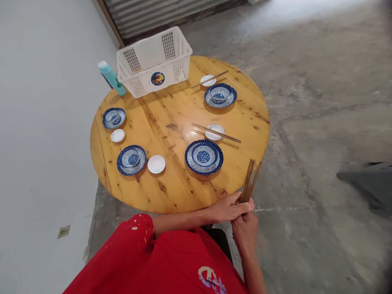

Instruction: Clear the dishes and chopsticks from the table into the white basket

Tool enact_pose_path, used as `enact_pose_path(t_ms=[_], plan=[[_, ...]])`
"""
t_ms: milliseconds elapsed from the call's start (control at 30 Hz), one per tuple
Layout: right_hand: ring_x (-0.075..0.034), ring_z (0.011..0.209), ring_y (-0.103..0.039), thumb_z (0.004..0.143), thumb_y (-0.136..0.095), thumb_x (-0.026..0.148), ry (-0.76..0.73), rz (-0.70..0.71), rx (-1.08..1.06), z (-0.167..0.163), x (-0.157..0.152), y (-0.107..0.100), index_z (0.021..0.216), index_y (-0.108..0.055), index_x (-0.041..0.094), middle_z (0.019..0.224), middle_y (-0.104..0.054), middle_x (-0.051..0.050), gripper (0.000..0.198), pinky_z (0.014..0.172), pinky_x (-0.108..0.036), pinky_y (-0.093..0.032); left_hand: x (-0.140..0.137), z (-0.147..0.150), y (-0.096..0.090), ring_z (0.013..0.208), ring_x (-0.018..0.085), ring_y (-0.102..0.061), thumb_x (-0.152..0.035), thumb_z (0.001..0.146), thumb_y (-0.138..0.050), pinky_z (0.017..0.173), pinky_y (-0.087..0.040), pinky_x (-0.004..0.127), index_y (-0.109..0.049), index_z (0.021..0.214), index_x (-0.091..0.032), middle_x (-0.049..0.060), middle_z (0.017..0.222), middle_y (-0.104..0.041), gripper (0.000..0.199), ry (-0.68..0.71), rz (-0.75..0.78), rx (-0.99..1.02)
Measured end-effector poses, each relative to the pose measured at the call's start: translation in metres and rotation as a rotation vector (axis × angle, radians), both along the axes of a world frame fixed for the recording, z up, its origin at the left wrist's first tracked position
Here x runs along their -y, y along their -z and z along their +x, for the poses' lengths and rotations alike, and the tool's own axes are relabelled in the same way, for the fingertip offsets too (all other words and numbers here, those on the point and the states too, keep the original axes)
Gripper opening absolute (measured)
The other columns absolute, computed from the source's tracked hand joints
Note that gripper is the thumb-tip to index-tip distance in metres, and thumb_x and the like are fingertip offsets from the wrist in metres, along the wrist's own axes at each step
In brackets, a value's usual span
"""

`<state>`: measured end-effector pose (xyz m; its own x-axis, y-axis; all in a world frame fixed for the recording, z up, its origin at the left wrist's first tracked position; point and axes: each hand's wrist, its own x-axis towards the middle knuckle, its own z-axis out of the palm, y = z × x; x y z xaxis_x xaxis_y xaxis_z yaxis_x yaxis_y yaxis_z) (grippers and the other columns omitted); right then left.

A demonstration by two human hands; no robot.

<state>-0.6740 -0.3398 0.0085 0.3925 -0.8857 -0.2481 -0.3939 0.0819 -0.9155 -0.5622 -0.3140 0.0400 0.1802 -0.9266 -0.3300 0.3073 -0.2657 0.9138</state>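
Both of my hands meet at the table's near right edge around a bundle of brown chopsticks. My left hand has its fingers closed on the bundle, thumb across it. Just below, my right hand is wrapped round the lower ends, which are hidden. Nearest to them is a blue-patterned plate with a bowl on it. Behind that plate, a pair of chopsticks rests across a small white saucer. Farther back, another pair of chopsticks lies across a second white saucer.
The round wooden table also bears a plate with a bowl at the back right and two more settings at left, with white saucers. A white plastic basket and a turquoise bottle stand at the back. A wall rises at left.
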Motion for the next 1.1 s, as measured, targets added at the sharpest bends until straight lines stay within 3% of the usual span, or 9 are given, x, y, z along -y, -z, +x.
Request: enact_pose_path(t_ms=[67,267,500,633,700,800,900,1000,1100], plan=[[-0.026,0.079,-0.068,0.086,-0.057,0.063,-0.034,-0.071,-0.071,0.006,0.012,0.000,0.095,-0.064,0.021,0.086,-0.072,-0.012,0.044,0.063,-0.032,-0.050,0.007,0.003,-0.001,0.088,0.016,-0.059,-0.054,0.093,-0.061,0.081,-0.047,0.026,-0.071,0.097,-0.015,0.004,0.092,-0.069,0.040,-0.048,0.006,0.026],[-0.021,0.062,-0.056,0.082,-0.045,0.055,-0.309,-0.163,-0.133,0.033,0.050,-0.015,0.076,-0.056,0.023,0.068,-0.062,-0.009,0.034,0.057,-0.032,-0.043,0.023,0.014,0.003,0.092,0.019,-0.066,-0.054,0.092,-0.059,0.087,-0.050,0.028,-0.070,0.090,-0.012,0.011,0.099,-0.074,0.044,-0.324,-0.032,-0.143],[-0.015,0.046,-0.046,0.084,-0.054,0.056,-0.687,0.116,-0.041,0.048,0.111,-0.042,0.083,-0.054,0.021,0.055,-0.053,0.001,0.035,0.046,-0.027,-0.037,0.074,0.023,-0.001,0.078,0.018,-0.069,-0.068,0.077,-0.071,0.069,-0.051,0.027,-0.055,0.082,-0.017,0.007,0.086,-0.072,0.053,-0.707,-0.004,-0.384],[-0.017,0.052,-0.057,0.095,-0.046,0.065,-0.910,0.215,0.026,0.037,0.165,-0.045,0.083,-0.061,0.020,0.059,-0.061,-0.002,0.049,0.056,-0.028,-0.047,0.112,0.028,-0.010,0.066,0.014,-0.068,-0.064,0.074,-0.078,0.067,-0.051,0.025,-0.055,0.079,-0.016,0.002,0.076,-0.067,0.053,-0.967,-0.040,-0.408],[-0.020,0.065,-0.065,0.096,-0.041,0.067,-0.882,0.138,0.031,0.034,0.200,-0.035,0.088,-0.066,0.019,0.074,-0.069,-0.006,0.055,0.065,-0.030,-0.052,0.127,0.030,-0.016,0.062,0.012,-0.066,-0.059,0.076,-0.079,0.069,-0.052,0.026,-0.055,0.077,-0.016,0.001,0.074,-0.065,0.050,-1.089,-0.041,-0.402],[-0.025,0.084,-0.069,0.094,-0.043,0.067,-0.774,-0.154,-0.015,0.046,0.252,-0.008,0.103,-0.070,0.018,0.096,-0.073,-0.012,0.056,0.080,-0.037,-0.054,0.144,0.025,-0.022,0.056,0.011,-0.062,-0.056,0.080,-0.078,0.064,-0.053,0.027,-0.055,0.079,-0.016,0.000,0.074,-0.063,0.046,-1.227,-0.017,-0.443],[-0.029,0.098,-0.067,0.093,-0.045,0.061,-0.807,-0.414,-0.042,0.076,0.289,0.022,0.117,-0.066,0.014,0.107,-0.069,-0.018,0.057,0.090,-0.044,-0.053,0.156,0.012,-0.026,0.051,0.009,-0.057,-0.054,0.081,-0.077,0.056,-0.050,0.026,-0.054,0.081,-0.016,-0.002,0.071,-0.061,0.044,-1.314,-0.008,-0.458],[-0.034,0.114,-0.062,0.093,-0.046,0.050,-0.892,-0.558,-0.091,0.111,0.299,0.043,0.122,-0.063,0.010,0.119,-0.066,-0.024,0.052,0.100,-0.048,-0.049,0.164,-0.002,-0.027,0.048,0.008,-0.052,-0.053,0.081,-0.076,0.051,-0.046,0.024,-0.054,0.081,-0.017,-0.002,0.068,-0.060,0.042,-1.375,0.001,-0.462],[-0.035,0.111,-0.063,0.093,-0.050,0.044,-0.988,-0.564,-0.263,0.137,0.292,0.049,0.128,-0.061,0.006,0.122,-0.065,-0.026,0.053,0.095,-0.046,-0.049,0.169,-0.005,-0.025,0.047,0.006,-0.048,-0.052,0.082,-0.076,0.049,-0.040,0.022,-0.054,0.081,-0.017,-0.002,0.066,-0.059,0.041,-1.426,0.012,-0.472]])
